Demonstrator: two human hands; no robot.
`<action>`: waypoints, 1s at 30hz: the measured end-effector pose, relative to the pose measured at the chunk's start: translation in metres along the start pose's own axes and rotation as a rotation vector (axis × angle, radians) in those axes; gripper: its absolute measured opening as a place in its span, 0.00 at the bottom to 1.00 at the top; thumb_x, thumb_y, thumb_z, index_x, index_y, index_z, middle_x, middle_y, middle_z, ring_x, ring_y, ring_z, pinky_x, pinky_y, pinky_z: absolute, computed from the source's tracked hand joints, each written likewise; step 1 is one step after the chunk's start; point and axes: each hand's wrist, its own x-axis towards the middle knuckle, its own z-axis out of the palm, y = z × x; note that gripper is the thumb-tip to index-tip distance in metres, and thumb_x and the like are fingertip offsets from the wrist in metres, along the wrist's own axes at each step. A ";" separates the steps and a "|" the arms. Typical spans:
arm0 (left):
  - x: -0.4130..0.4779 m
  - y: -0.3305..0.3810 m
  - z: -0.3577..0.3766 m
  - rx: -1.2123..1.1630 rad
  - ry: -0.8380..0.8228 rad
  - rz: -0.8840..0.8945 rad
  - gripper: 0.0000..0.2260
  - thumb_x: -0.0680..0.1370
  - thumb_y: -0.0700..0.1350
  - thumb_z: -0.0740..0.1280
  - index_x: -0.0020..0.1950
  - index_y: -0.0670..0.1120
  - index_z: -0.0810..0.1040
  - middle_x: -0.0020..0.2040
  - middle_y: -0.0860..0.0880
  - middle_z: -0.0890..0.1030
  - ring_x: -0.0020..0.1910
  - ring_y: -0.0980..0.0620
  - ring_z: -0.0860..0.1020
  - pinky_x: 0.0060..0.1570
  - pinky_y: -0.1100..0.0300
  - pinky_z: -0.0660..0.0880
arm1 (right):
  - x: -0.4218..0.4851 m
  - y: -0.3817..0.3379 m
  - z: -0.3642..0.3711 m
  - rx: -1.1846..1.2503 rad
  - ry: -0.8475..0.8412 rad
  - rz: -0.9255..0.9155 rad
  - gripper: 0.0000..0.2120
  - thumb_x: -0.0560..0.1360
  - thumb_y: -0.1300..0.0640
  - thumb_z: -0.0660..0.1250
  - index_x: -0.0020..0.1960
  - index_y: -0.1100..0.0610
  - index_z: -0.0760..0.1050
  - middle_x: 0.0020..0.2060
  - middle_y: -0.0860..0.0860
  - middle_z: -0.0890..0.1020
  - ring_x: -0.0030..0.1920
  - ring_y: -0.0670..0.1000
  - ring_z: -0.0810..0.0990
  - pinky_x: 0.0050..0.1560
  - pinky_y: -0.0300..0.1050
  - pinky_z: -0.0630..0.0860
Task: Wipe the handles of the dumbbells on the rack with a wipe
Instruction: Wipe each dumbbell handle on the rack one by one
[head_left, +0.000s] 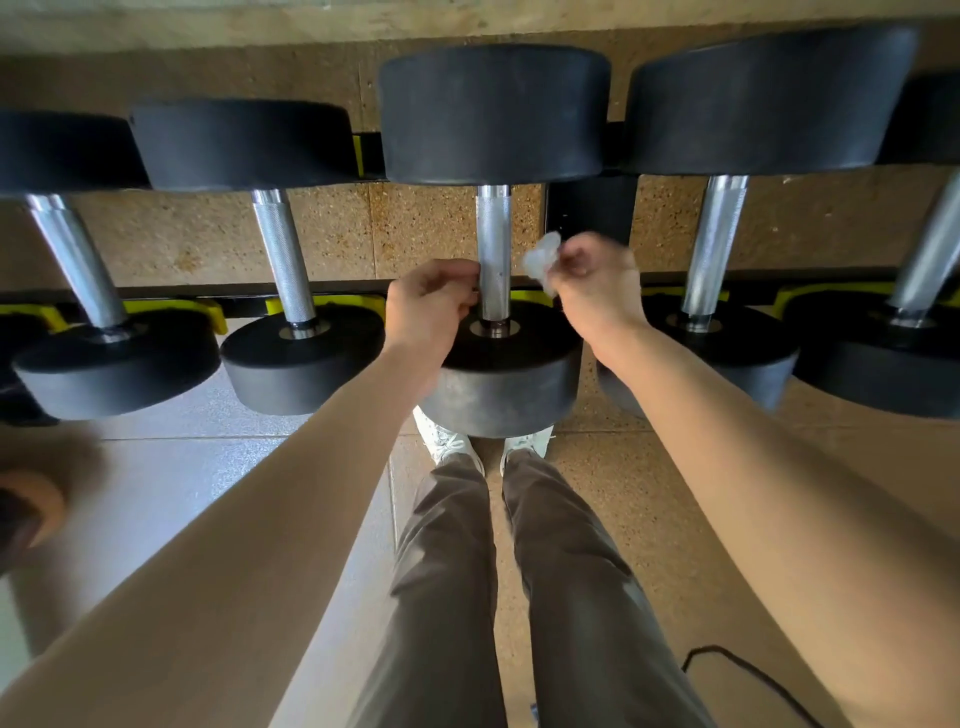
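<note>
With the left hand (434, 301) curled empty beside the middle handle (493, 254), the right hand (592, 283) pinches a crumpled wipe (541, 258) loosely enough that it may drop.

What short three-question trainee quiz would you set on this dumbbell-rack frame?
1. True or false: the right hand holds the crumpled white wipe.
2. Which knurled steel handle does the left hand touch: A the middle dumbbell's handle, B the far-left one, C none?
3. Fill in: the wipe sits to the ___ of that handle, apparently not touching it.

Key: 1 true. 2 A. 3 right.
</note>
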 end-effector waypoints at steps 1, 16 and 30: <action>0.000 0.002 0.000 -0.029 0.005 -0.014 0.11 0.79 0.34 0.66 0.49 0.48 0.84 0.49 0.46 0.87 0.48 0.50 0.84 0.42 0.67 0.78 | 0.004 -0.003 0.001 0.056 0.053 -0.007 0.02 0.76 0.60 0.70 0.49 0.55 0.79 0.44 0.47 0.82 0.48 0.47 0.81 0.50 0.40 0.79; -0.005 0.009 -0.008 0.028 -0.008 0.181 0.10 0.76 0.36 0.68 0.47 0.52 0.82 0.46 0.51 0.85 0.47 0.53 0.82 0.50 0.56 0.80 | -0.031 -0.009 -0.002 0.524 -0.177 0.193 0.01 0.77 0.64 0.68 0.47 0.60 0.79 0.43 0.58 0.83 0.42 0.53 0.81 0.38 0.41 0.75; -0.001 0.030 -0.022 0.003 -0.186 0.082 0.10 0.76 0.43 0.76 0.52 0.42 0.80 0.44 0.45 0.87 0.38 0.51 0.86 0.40 0.63 0.81 | -0.034 -0.040 -0.002 0.435 -0.139 -0.049 0.08 0.73 0.67 0.75 0.51 0.63 0.81 0.45 0.59 0.85 0.42 0.54 0.87 0.46 0.46 0.83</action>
